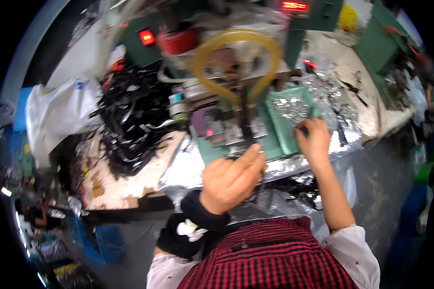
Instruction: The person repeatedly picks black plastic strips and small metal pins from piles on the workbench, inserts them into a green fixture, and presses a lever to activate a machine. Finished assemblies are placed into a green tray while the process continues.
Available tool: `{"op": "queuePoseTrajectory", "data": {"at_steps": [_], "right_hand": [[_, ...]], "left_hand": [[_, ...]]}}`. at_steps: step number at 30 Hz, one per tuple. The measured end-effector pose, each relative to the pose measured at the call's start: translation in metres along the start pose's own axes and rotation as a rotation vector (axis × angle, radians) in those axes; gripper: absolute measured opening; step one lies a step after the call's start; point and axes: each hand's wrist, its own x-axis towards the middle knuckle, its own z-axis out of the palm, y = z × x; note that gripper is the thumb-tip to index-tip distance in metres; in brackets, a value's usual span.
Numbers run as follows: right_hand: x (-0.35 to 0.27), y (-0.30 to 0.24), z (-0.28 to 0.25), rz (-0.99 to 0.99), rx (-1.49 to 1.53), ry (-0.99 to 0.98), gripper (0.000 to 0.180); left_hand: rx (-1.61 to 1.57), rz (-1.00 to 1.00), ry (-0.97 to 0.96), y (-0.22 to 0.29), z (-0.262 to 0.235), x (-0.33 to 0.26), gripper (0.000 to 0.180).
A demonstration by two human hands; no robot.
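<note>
While the left hand [232, 178] curls at a narrow black strip [247, 133], the right hand [316, 138] half-curls by a rectangular green tray [288, 143]; holds unclear.

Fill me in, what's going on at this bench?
A person is working at a machine with a looped yellow tube. The left hand is at its front, fingertips by a dark piece; blur hides whether it grips it. The right hand is at the side of a green tray of small shiny parts. A heap of black strips lies to the left.
</note>
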Motion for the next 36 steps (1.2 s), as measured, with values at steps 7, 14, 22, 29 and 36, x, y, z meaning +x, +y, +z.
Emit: {"op": "queuePoseTrajectory", "data": {"at_steps": [7,14,22,29,36], "right_hand": [[-0.008,-0.002,-0.004,0.140,0.253,0.037,0.009],[0.019,-0.030,-0.001,-0.003,0.458,0.127,0.012],[-0.025,0.004,-0.017,-0.009,0.285,0.206,0.013],[-0.004,-0.053,-0.056,-0.044,0.567,0.087,0.013],[0.030,-0.122,-0.013,0.004,0.923,0.067,0.020]], "left_hand": [[0.390,-0.391,0.108,0.011,-0.068,-0.054,0.024],[0.679,-0.392,-0.103,-0.132,-0.070,-0.032,0.011],[0.800,-0.429,-0.277,-0.209,-0.031,-0.116,0.020],[-0.278,-0.987,0.171,-0.140,-0.057,-0.062,0.032],[-0.579,-1.328,0.289,-0.091,-0.052,-0.076,0.025]]}}
